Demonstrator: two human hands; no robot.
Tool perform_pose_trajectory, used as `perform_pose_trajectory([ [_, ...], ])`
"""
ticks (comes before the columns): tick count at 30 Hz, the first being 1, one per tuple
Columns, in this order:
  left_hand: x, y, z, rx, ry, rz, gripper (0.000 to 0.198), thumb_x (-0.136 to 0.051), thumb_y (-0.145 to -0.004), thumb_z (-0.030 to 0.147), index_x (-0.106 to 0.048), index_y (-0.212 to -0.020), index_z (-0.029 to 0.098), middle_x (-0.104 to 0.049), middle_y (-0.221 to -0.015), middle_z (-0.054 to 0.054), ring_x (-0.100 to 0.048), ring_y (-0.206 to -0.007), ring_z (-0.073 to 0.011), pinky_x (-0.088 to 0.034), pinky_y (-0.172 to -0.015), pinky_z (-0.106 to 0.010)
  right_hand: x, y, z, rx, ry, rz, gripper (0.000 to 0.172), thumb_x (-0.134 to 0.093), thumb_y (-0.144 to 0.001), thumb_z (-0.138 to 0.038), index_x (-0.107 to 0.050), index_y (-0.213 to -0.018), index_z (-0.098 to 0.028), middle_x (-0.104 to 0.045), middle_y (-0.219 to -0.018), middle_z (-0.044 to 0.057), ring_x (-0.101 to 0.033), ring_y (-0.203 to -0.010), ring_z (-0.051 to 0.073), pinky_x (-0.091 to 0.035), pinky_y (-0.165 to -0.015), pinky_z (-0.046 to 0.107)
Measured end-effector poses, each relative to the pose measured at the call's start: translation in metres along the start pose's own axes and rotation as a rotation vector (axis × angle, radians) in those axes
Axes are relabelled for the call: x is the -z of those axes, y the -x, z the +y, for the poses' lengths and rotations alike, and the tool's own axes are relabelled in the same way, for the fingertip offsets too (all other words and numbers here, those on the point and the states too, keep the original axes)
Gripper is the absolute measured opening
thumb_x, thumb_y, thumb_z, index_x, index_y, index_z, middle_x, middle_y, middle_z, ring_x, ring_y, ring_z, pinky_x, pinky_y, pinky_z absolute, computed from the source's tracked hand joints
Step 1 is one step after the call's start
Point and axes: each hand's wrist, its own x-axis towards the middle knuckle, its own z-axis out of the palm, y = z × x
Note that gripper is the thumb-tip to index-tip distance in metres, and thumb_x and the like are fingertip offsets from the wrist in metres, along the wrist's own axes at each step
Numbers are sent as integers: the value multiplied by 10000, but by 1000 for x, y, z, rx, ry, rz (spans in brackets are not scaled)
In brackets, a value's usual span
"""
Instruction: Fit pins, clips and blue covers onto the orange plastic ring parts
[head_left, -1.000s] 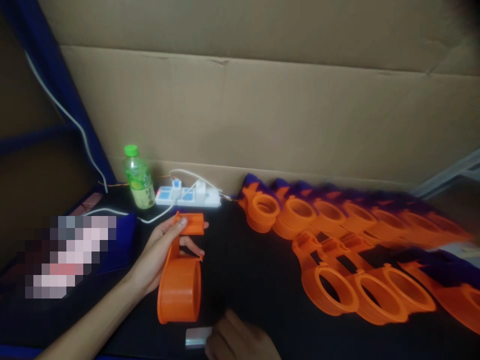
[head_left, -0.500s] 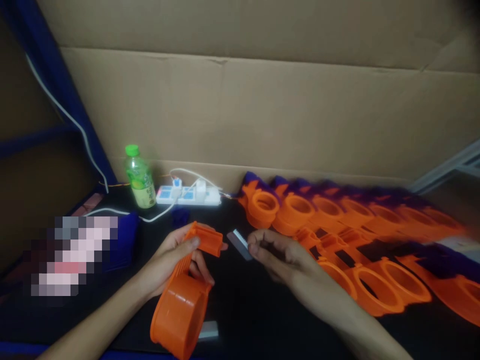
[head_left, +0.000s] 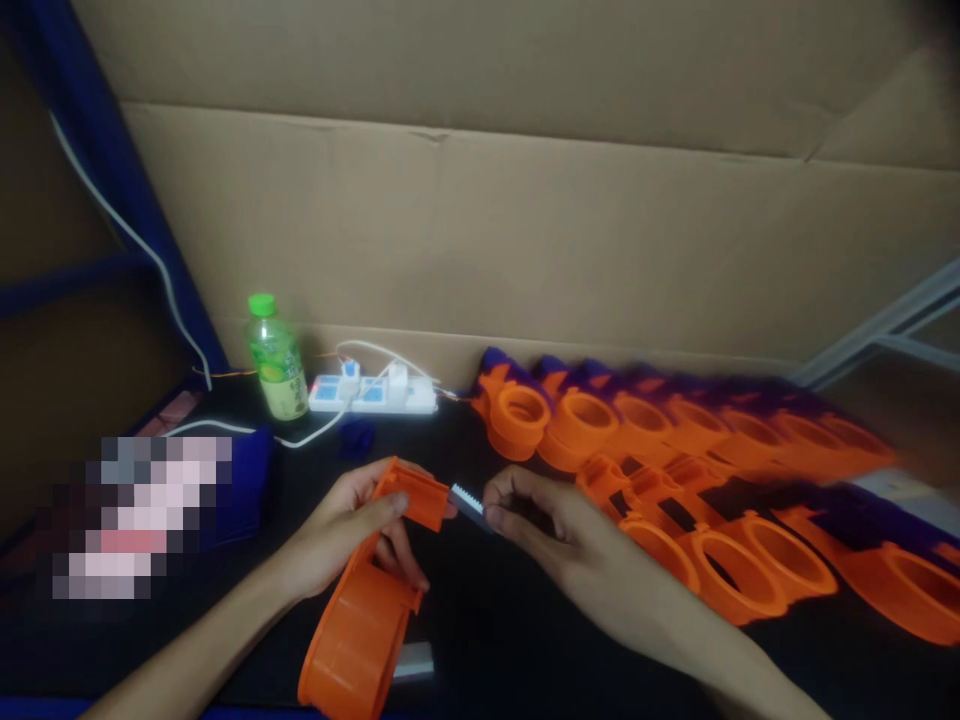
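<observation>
My left hand is closed around an orange plastic part, which has a wide ring at its lower end and a short channel-like piece at the top. The thumb presses on that upper piece. Between the thumb and fingers of my right hand is a small grey strip with white teeth. Its left end is close to the orange channel; I cannot tell whether they touch. Below, partly hidden by the orange ring, a small pale block lies on the black table surface.
Several orange ringed parts with dark blue pieces stand in a row at the back right; more orange parts lie nearer. A green-capped bottle and a white power strip with cables stand before the cardboard wall.
My right hand has moved left, bringing the toothed strip nearer the orange part. The orange part has turned slightly in my left hand. The view has shifted a little.
</observation>
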Motion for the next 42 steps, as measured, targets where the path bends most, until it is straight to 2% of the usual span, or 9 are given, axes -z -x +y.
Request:
perform_pose_trajectory([
  [5,0,1,2,41,-75,-16,347,-599,-940,371,-568,-1237,195,-719,-1182,-194,-764,-644,-245,-550,-459,-242,14,-7,-7,-9,147,-70,174,-532,-955,-332,-647,-911,-209,-600,-770,4,-511,-687,126,-397,-588,234],
  [15,-6,-1,4,91,-208,-6,335,-613,-928,416,-614,-1124,143,-766,-751,-132,-765,-642,-268,-540,-463,-222,3,-43,-8,1,126,-185,102,-565,-903,-217,-653,-896,-165,-637,-800,6,-548,-711,118,-412,-624,233],
  [21,-3,-5,6,107,-172,85,390,-660,-885,449,-626,-1128,145,-758,-1042,-203,-757,-608,-268,-552,-437,-260,-8,-73,-9,71,104,-267,101,-569,-899,-199,-658,-912,-155,-655,-803,14,-576,-714,122,-420,-619,235],
  [26,0,-7,12,45,-95,229,386,-677,-870,446,-648,-1109,144,-749,-1099,-197,-749,-584,-237,-534,-429,-241,-16,-83,-9,161,99,-159,145,-535,-943,-231,-653,-919,-149,-660,-849,23,-593,-772,127,-454,-689,243],
  [29,1,-6,22,-24,-35,383,374,-679,-863,435,-669,-1068,123,-775,-974,-164,-722,-531,-201,-503,-418,-218,-25,-77,-4,237,46,-15,224,-467,-1002,-292,-640,-974,-152,-672,-938,41,-609,-857,134,-472,-779,260],
  [31,4,-4,30,-80,-3,492,393,-675,-859,437,-675,-1077,110,-773,-807,-124,-709,-525,-196,-499,-434,-215,-34,-70,3,218,84,-12,219,-479,-1005,-305,-645,-1012,-163,-681,-986,47,-617,-876,138,-473,-786,260],
  [34,10,-4,38,-78,53,520,447,-654,-851,459,-685,-1114,99,-739,-683,-83,-678,-511,-180,-488,-431,-212,-52,-60,14,184,241,-126,171,-591,-952,-298,-671,-1068,-202,-680,-1020,38,-629,-896,144,-471,-767,251],
  [37,16,-5,39,-62,75,506,478,-636,-847,469,-693,-1128,86,-689,-586,-53,-620,-452,-162,-480,-412,-222,-70,-57,23,257,377,-221,213,-670,-903,-294,-676,-1106,-232,-655,-1099,38,-629,-954,149,-473,-787,247],
  [42,18,-7,34,-42,36,514,464,-645,-836,491,-722,-1041,81,-683,-587,-59,-607,-455,-156,-499,-447,-238,-82,-66,31,304,462,-247,178,-648,-912,-234,-687,-1086,-218,-643,-1145,48,-623,-979,142,-465,-783,244],
])
